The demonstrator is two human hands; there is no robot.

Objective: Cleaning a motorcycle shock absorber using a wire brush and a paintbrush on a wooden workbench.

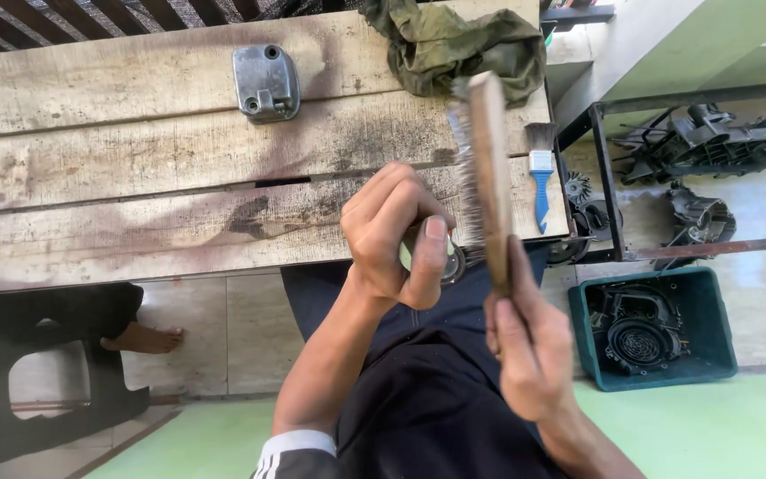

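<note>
Left hand (pixel 396 235): fingers curled tight round a small round metal part (pixel 445 259), thumb pressed flat on its face, held over the lap at the table's edge. Right hand (pixel 529 341): fingers clamped on the wooden handle of a wire brush (pixel 485 173), steel bristles against the part. Beyond lie a worn plank table (pixel 135 151), a cast grey cover (pixel 266 82), an olive rag (pixel 454 44) and a blue-handled paintbrush (pixel 541 173).

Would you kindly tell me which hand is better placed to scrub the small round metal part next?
The right hand, probably: it already grips the wooden-handled wire brush, bristles beside the small round metal part, which the left hand is occupied holding.
</note>
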